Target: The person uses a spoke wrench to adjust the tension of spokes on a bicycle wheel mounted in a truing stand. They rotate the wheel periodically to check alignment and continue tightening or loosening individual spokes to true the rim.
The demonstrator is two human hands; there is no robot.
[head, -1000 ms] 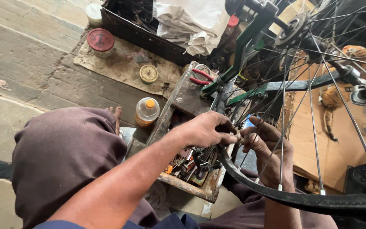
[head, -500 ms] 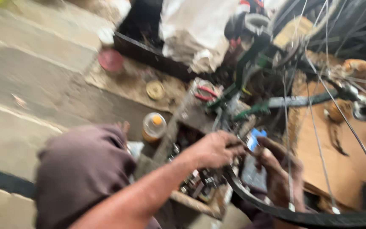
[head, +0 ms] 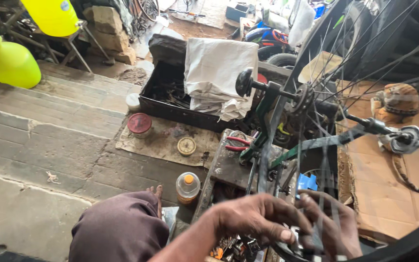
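Head view: both hands bunched at the bottom centre-right, working the same spot on the wheel rim [head: 403, 245]. Left hand [head: 255, 218] pinching something small and pale against the rim, fingers curled tight, probably to steady it. Right hand [head: 330, 223] reaching through the spokes [head: 364, 63] from behind, blurred, so can't tell what it's gripping. Toolbox [head: 229, 167] just below, handy. Bottle [head: 188, 187] by the knee [head: 120, 228], red tin [head: 139, 123] left of centre

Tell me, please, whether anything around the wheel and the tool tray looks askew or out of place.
The white cloth is slung crumpled over the dark metal box's edge. A small bottle stands on the floor near the person's knee.
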